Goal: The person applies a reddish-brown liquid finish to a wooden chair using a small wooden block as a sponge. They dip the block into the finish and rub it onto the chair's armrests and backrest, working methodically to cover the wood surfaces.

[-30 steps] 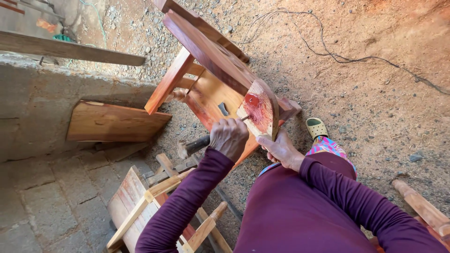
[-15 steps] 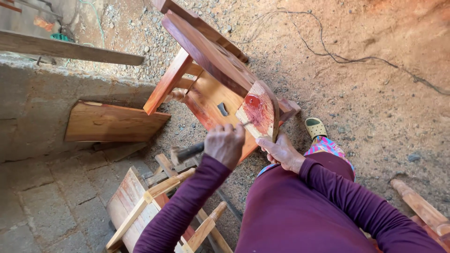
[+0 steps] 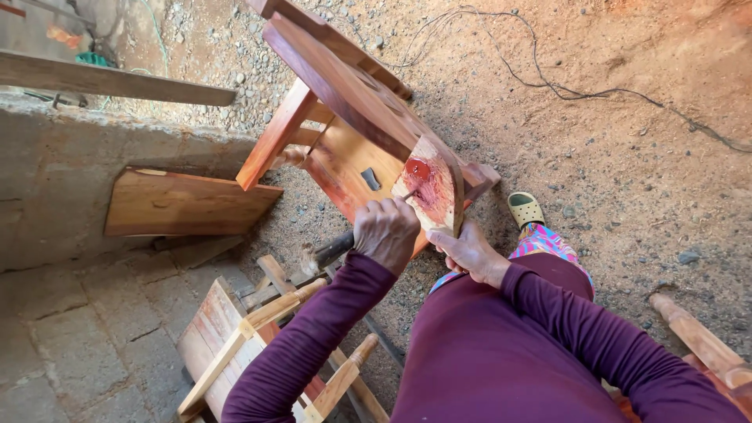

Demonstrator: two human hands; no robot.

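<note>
Left hand [image 3: 386, 233] grips a dark-handled tool [image 3: 333, 249] against the tipped wooden chair [image 3: 352, 117] (rigid, likely heavy); right hand [image 3: 470, 252] clasps its lower edge.

Both arms in purple sleeves reach forward, the left hand [image 3: 386, 233] clenched in a fist, the right hand [image 3: 470, 252] curled with fingers bent close beside it.

Person seen from above | long-sleeved plum-purple top, snug knit sleeves reaching both wrists, fabric creased at the elbows | left hand [image 3: 385, 231] and right hand [image 3: 468, 252] bare, no gloves | bright patterned trouser leg [image 3: 540, 239] in pink, blue and yellow | pale yellow-green clog-style sandal [image 3: 525, 209] with perforated top
</note>
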